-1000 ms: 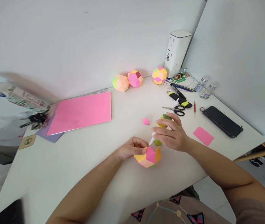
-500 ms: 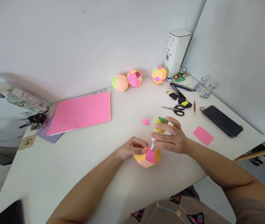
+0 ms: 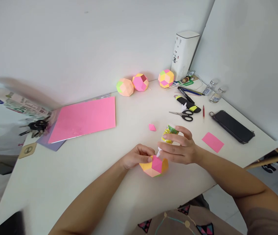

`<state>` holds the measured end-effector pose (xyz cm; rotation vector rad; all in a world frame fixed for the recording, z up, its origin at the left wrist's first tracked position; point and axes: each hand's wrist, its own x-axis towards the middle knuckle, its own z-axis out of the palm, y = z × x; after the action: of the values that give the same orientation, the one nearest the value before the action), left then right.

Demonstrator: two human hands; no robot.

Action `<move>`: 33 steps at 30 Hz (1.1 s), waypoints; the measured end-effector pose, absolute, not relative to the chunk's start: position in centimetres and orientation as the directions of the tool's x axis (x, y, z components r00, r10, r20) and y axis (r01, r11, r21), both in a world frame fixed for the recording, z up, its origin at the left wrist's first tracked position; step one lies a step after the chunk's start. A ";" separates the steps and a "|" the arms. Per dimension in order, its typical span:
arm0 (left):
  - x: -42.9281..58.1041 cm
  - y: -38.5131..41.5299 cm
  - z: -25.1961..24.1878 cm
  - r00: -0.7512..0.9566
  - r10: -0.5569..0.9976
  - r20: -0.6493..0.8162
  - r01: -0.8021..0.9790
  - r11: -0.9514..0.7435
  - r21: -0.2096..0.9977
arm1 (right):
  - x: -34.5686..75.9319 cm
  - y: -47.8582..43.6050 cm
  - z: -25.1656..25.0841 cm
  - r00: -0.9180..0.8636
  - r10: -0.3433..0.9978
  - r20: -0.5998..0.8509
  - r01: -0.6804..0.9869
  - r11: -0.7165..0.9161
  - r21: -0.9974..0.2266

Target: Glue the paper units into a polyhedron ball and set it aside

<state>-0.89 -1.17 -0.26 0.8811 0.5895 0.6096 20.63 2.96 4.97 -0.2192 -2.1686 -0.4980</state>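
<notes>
My left hand [image 3: 140, 156] pinches the left edge of a part-built paper ball [image 3: 155, 168] made of pink, yellow, orange and peach facets. My right hand [image 3: 180, 147] grips a green and yellow glue bottle [image 3: 169, 133], turned upside down and tilted. Its white nozzle [image 3: 159, 152] points down at the top edge of the ball's pink facet; whether it touches cannot be made out. A small folded pink paper piece [image 3: 152, 127] lies on the table just beyond my hands.
Three finished paper balls [image 3: 140, 82] stand along the wall. Scissors [image 3: 184, 115], a cutter [image 3: 189, 104] and a pink paper sheet [image 3: 212, 142] lie to the right, near a black case [image 3: 232, 126]. A pink paper pack [image 3: 85, 119] lies at left, beside keys [image 3: 38, 125].
My right hand has tilted the glue bottle further and lowered it slightly, its nozzle shifting a little left along the ball's edge. My left hand keeps its hold.
</notes>
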 end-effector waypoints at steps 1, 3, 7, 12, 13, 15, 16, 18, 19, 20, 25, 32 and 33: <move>-0.9 -1.2 -0.2 0.683 0.696 -0.221 -0.235 0.496 0.836 | 20.6 2.9 4.9 -0.598 -0.022 0.801 0.333 0.902 0.274; -0.9 -1.2 -0.1 0.686 0.691 -0.225 -0.227 0.498 0.837 | 20.6 2.9 4.8 -0.591 -0.021 0.806 0.342 0.898 0.275; -0.9 -1.2 -0.1 0.694 0.685 -0.221 -0.217 0.492 0.843 | 20.6 2.8 4.6 -0.592 -0.028 0.805 0.326 0.905 0.272; -1.0 -1.2 -0.3 0.689 0.688 -0.227 -0.214 0.493 0.843 | 20.7 2.8 4.8 -0.600 -0.049 0.799 0.267 0.929 0.258; -1.0 -1.2 -0.4 0.687 0.688 -0.233 -0.211 0.495 0.843 | 20.7 2.8 4.8 -0.597 -0.047 0.801 0.264 0.931 0.252; -0.9 -1.2 -0.3 0.685 0.687 -0.242 -0.203 0.499 0.843 | 20.6 2.7 4.8 -0.591 -0.041 0.806 0.270 0.931 0.245; -0.9 -1.2 -0.3 0.685 0.686 -0.244 -0.201 0.500 0.842 | 20.6 2.7 4.8 -0.586 -0.038 0.810 0.278 0.929 0.244; -0.9 -1.2 -0.4 0.684 0.685 -0.252 -0.195 0.504 0.841 | 20.5 2.6 4.8 -0.579 -0.037 0.814 0.294 0.922 0.251; -0.9 -1.2 -0.4 0.682 0.684 -0.257 -0.191 0.506 0.841 | 20.5 2.6 4.8 -0.579 -0.038 0.814 0.298 0.920 0.255; -0.9 -1.2 -0.4 0.680 0.684 -0.263 -0.187 0.509 0.840 | 20.5 2.6 4.8 -0.583 -0.038 0.812 0.299 0.918 0.259; -1.0 -1.2 -0.6 0.664 0.698 -0.267 -0.192 0.504 0.842 | 20.8 2.6 5.0 -0.607 -0.047 0.793 0.276 0.924 0.266; -0.8 -1.2 -0.3 0.680 0.687 -0.258 -0.198 0.510 0.837 | 20.7 2.5 4.9 -0.585 -0.052 0.809 0.275 0.926 0.259; -0.9 -1.2 -0.3 0.676 0.689 -0.261 -0.194 0.508 0.839 | 20.8 2.5 4.9 -0.589 -0.051 0.806 0.269 0.929 0.255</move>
<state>-0.85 -1.24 -0.34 0.8859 0.6348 0.5770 20.76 2.50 4.89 -0.1543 -2.1610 -0.4402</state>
